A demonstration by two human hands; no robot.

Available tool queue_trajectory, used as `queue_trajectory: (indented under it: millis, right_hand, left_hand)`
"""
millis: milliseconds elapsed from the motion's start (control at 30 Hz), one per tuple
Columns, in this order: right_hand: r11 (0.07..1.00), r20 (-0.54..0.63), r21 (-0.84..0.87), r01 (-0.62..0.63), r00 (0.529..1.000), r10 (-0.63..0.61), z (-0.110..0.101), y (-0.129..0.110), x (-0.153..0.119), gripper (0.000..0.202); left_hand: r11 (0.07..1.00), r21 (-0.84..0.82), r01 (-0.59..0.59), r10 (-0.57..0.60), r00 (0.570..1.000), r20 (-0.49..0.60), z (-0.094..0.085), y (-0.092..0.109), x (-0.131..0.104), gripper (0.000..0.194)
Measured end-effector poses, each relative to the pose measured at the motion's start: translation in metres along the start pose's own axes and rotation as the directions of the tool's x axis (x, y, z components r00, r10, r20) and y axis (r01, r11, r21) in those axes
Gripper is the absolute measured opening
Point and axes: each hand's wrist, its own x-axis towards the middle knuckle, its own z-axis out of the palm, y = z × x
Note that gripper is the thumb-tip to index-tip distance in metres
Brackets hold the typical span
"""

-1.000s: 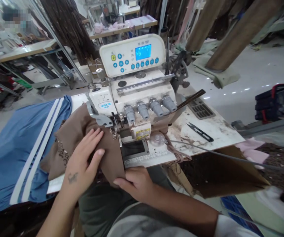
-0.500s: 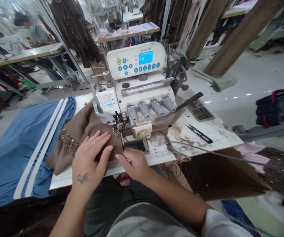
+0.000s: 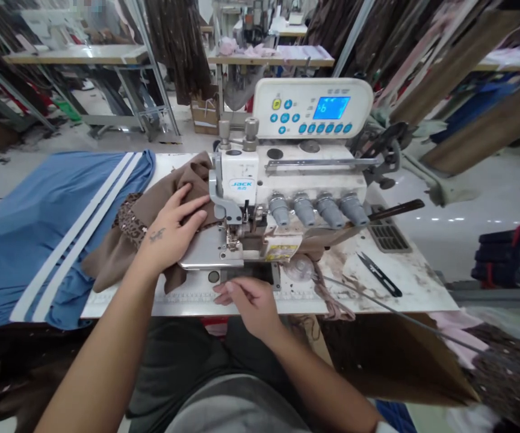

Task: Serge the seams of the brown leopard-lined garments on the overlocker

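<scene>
A white sewing machine with a lit control panel stands on the table. Brown fabric with a leopard-print band lies left of its needle area and reaches behind the presser foot. My left hand rests on this fabric with its fingers spread. In front of the machine's metal plate, my right hand hovers near the table edge, apart from the fabric, with thumb and fingers drawn together. Whether anything small is between those fingers cannot be made out.
Blue fabric with white stripes hangs over the table's left side. Black thread snips lie at the right, near a cable. Other worktables and hanging brown garments stand behind; a person is partly visible at upper left.
The brown fabric has moved left and back from the plate's front, with my left hand on it. My right hand has let go of the fabric's edge. The view has shifted.
</scene>
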Motion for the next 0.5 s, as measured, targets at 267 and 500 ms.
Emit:
queue_trajectory:
  millis: [267,500]
  right_hand:
    - [0.991,0.053,-0.097,0.091,0.995,-0.086,-0.004,-0.007,0.003,0.037]
    - [0.960,-0.175,-0.251,0.126,0.969,-0.173,-0.007,0.004,0.014,0.056]
  left_hand:
    - [0.976,-0.127,0.176,-0.205,0.942,-0.265,0.009,0.008,-0.071,0.039]
    - [0.972,-0.106,-0.210,0.198,0.974,-0.108,0.051,0.038,-0.192,0.023]
